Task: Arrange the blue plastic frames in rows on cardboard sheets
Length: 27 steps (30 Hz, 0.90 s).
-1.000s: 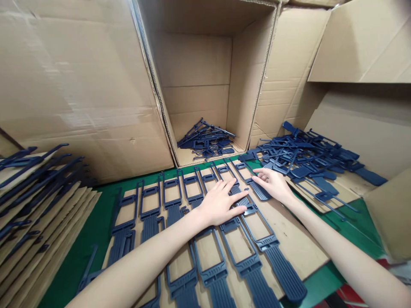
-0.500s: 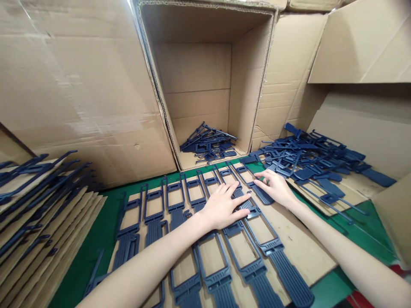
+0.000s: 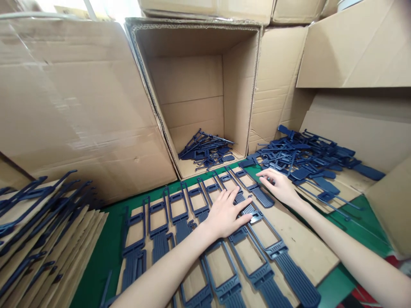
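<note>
My left hand (image 3: 226, 214) lies flat with fingers spread over dark blue plastic pieces, each an open rectangular frame with a ribbed paddle end. They lie in two rows on a cardboard sheet (image 3: 308, 248). Beneath and beside its fingers are a ribbed paddle (image 3: 245, 205) and a long piece (image 3: 266, 233) of the near row. My right hand (image 3: 279, 187) is held just right of the last piece (image 3: 263, 196) in the far row. Its fingers are loosely bent, thumb and forefinger apart, with nothing seen between them. The left forearm hides part of the near row.
A large cardboard box (image 3: 195, 79) on its side holds a small heap of blue pieces (image 3: 207, 149). A bigger heap (image 3: 305, 156) lies on cardboard at the right. Layered cardboard sheets with pieces between them (image 3: 48, 239) stand at the left. The tabletop (image 3: 99, 244) is green.
My right hand has come away from the last far-row piece, slightly to its right. My left hand stays flat on the pieces. The camera view has shifted a little.
</note>
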Available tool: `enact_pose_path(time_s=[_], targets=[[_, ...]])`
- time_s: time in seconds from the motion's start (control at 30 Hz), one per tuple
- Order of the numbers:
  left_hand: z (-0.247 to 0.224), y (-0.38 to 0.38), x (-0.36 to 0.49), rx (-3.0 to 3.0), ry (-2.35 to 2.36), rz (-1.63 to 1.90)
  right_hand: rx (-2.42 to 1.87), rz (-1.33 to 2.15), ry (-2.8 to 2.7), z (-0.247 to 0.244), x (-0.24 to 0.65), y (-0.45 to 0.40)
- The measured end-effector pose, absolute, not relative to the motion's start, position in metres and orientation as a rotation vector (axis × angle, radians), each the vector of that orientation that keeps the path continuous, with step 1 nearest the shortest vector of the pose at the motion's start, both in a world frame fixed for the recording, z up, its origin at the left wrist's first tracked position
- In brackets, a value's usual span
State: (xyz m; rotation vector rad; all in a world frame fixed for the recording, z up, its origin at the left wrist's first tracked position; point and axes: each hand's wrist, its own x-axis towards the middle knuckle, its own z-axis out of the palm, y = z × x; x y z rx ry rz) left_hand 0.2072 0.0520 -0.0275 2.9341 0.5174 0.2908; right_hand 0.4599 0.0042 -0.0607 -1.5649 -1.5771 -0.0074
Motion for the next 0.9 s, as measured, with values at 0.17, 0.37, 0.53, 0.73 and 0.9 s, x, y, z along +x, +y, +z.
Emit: enact_pose_path(time_s=[0.17,0.37,0.53,0.73,0.9], targets=[[-0.027,0.052,0.207,2.932,0.515,0.289,-1.680,-0.108,-1.652,-0.038,0.474,0.012],[-0.028,0.054,0.205,2.928,0.490,0.317,-2.098,-0.103,-1.776,-0.006,0.488,0.046],[-0.032,0.054,0.205,2.918,0.490,0.344,-2.439,-0.067,-1.626,-0.017,0.487,0.077],[-0.036,0.055,0.203,2.906,0.488,0.371,-2.558,-0.112,-1.535,-0.033,0.483,0.096],[-0.035,0.054,0.202,2.885,0.484,0.373,-2.389,-0.226,-1.571,-0.030,0.487,0.099]])
